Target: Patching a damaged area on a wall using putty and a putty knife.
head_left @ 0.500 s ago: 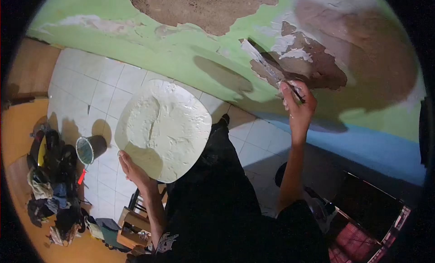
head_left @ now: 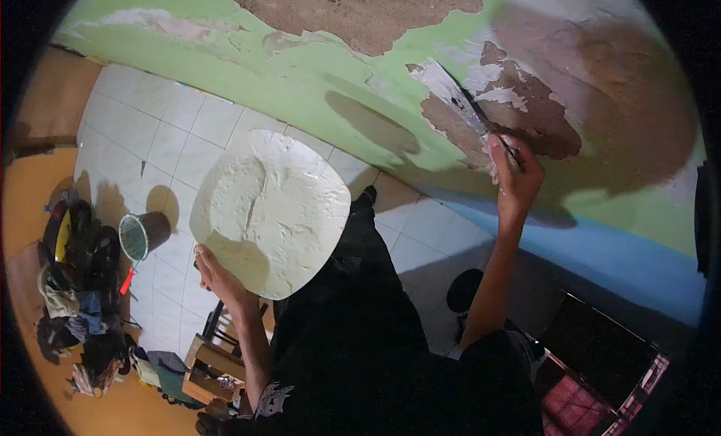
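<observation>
My left hand point(head_left: 222, 280) grips the near left edge of a wide, rounded plate point(head_left: 197, 203), its thumb on the rim and the other fingers hidden beneath. A thick layer of creamy white filler paste point(head_left: 289, 203) covers the plate. My right hand point(head_left: 517, 169) is closed round the handle of a putty knife point(head_left: 464, 105). Its long blade, smeared with white, lies against the green wall point(head_left: 300, 87) at the left edge of a bare brown patch point(head_left: 537, 120). Fresh white filler point(head_left: 503, 96) streaks that patch just right of the blade.
A larger bare patch point(head_left: 360, 12) shows higher on the wall. On the tiled floor point(head_left: 169, 128) stands a dark bucket point(head_left: 146, 237), near a red-handled tool point(head_left: 127, 281). Piled clothes and bags point(head_left: 82, 308) lie at the left, wooden furniture point(head_left: 214, 368) below. A dark rack point(head_left: 597, 346) stands lower right.
My right hand has moved a little to the right with the putty knife, its blade sliding across the bare patch's left edge. The plate in my left hand has stayed nearly still.
</observation>
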The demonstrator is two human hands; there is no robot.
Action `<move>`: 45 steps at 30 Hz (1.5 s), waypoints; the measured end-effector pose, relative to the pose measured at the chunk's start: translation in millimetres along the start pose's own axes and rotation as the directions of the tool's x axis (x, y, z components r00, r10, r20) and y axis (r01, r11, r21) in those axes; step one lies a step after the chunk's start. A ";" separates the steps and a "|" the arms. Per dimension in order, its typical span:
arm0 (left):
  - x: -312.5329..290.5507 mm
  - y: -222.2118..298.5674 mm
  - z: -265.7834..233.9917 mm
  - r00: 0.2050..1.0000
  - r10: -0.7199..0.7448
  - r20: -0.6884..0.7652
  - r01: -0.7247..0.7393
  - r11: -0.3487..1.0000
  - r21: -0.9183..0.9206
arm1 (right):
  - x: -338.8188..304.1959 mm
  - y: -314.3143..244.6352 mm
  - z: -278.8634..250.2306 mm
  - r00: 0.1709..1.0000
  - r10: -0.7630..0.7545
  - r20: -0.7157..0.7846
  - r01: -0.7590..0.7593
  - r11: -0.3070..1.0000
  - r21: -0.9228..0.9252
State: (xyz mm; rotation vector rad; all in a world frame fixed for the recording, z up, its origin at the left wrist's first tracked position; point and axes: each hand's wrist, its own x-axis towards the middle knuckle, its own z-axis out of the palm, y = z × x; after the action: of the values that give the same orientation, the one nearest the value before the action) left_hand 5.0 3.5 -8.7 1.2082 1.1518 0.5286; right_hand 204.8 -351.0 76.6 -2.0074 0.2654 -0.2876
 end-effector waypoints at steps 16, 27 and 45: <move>6.1 -10.3 -2.4 0.999 0.018 0.043 -0.017 1.000 -0.022 | -4.6 62.2 25.0 0.499 -0.856 0.132 0.767 0.366 -0.527; 12.7 -29.2 -12.1 1.000 0.022 -0.003 -0.022 1.000 -0.019 | 40.8 104.6 38.4 0.423 -0.905 0.051 0.787 0.339 -0.515; 22.6 -41.0 -18.2 1.000 0.019 0.005 -0.019 1.000 -0.010 | -17.4 88.8 23.1 0.690 -0.717 0.099 0.714 0.651 -0.258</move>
State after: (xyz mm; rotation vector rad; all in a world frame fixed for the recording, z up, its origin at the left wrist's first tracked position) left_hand -12.4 16.8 -53.9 1.2128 1.1328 0.5445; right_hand 190.3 -364.5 -14.6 -2.3166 -0.5539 -0.8026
